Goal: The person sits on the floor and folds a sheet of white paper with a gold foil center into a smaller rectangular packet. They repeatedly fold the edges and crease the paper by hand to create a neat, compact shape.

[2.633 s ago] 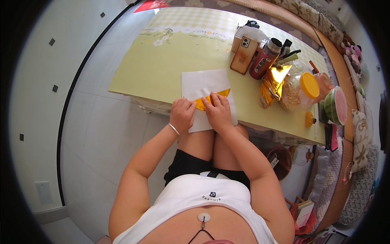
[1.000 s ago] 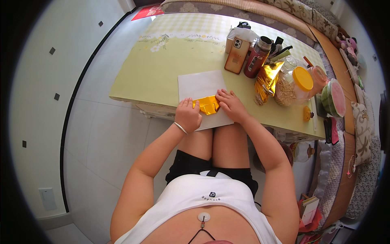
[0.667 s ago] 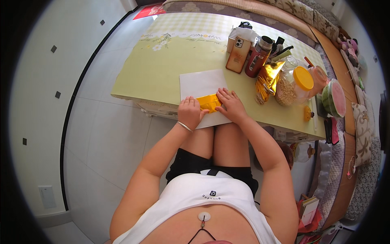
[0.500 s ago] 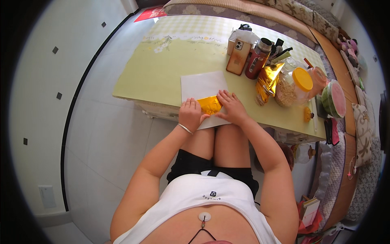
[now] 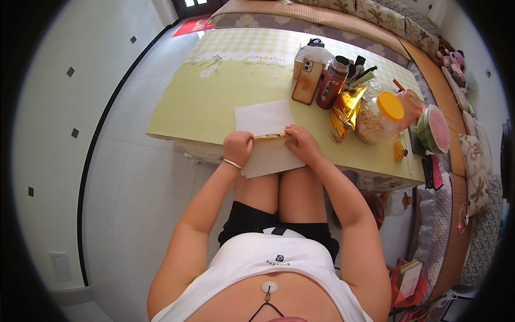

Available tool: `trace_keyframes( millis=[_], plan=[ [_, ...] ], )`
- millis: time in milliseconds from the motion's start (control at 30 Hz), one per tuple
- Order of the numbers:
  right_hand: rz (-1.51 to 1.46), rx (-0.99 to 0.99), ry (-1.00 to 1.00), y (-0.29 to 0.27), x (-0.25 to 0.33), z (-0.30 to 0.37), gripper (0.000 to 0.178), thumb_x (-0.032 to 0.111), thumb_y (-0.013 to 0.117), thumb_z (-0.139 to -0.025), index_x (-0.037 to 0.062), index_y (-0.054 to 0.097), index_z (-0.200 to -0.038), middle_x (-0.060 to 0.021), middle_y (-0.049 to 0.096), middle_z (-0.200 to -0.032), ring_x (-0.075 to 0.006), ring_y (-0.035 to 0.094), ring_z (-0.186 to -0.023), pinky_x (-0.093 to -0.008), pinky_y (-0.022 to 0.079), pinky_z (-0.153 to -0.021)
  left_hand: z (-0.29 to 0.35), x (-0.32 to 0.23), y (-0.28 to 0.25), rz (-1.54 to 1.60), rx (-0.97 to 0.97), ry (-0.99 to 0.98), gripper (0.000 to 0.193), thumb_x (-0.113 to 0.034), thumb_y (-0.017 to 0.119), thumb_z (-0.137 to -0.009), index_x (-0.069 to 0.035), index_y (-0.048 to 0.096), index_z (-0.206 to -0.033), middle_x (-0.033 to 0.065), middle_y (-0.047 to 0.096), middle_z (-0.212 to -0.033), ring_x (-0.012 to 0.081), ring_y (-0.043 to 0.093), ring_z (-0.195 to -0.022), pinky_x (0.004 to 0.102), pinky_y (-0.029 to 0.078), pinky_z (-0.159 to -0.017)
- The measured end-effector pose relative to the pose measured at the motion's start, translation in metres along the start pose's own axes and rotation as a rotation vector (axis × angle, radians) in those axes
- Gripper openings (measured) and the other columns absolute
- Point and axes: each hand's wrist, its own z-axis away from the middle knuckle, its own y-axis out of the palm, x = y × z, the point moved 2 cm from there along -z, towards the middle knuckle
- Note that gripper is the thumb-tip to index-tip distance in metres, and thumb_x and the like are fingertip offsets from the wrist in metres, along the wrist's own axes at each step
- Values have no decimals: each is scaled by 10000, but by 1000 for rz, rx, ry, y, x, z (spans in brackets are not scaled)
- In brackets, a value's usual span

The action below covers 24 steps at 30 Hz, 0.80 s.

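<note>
A folded piece of gold foil paper (image 5: 270, 136) is stretched between my two hands, seen nearly edge-on as a thin pale-yellow strip. My left hand (image 5: 238, 148) is closed on its left end, fingers curled in. At the right end, my right hand (image 5: 304, 146) pinches it between thumb and fingers. Underneath lies a white sheet (image 5: 263, 117), partly on the table and partly hanging over its front edge above my thighs. The fingertips hide both ends of the strip.
On the table (image 5: 198, 102), right of my hands, stand a phone (image 5: 308, 80), a red flask (image 5: 331, 86), a bundle of gold foil (image 5: 346, 114), a yellow-lidded jar (image 5: 375, 121) and a cut watermelon (image 5: 433, 130). A small yellow object (image 5: 400, 152) sits near the front edge.
The foil paper's shiny gold face was showing flat; now it is tilted up, with only its thin edge visible. My left hand's fingers have curled from lying flat into a grip.
</note>
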Motion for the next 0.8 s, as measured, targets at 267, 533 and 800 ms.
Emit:
trace_keyframes(
  millis=[267,533,800],
  plan=[
    [-976,-390,472,13,12,-3,112,17,667,-932,25,684,-1043,-31,684,-852,-105,647,-669,-236,542,-625,4,27,0,1169,-96,-768,127,-23,694,-897,-22,635,-1009,77,703,-844,141,688,-665,265,597,-600],
    [-1006,-356,503,9,19,4,128,43,679,-934,-32,676,-1038,-64,700,-876,-142,700,-687,-241,557,-626,10,24,-6,1314,-113,-823,127,-20,686,-913,-11,656,-1036,75,704,-833,162,708,-699,290,620,-646],
    [-1060,-161,688,-16,29,13,140,96,699,-931,-14,688,-1016,-68,711,-866,-130,708,-699,-229,551,-608,8,11,-26,1300,-1,-640,196,45,696,-877,35,699,-1073,111,719,-903,213,730,-730,314,638,-691]
  ],
)
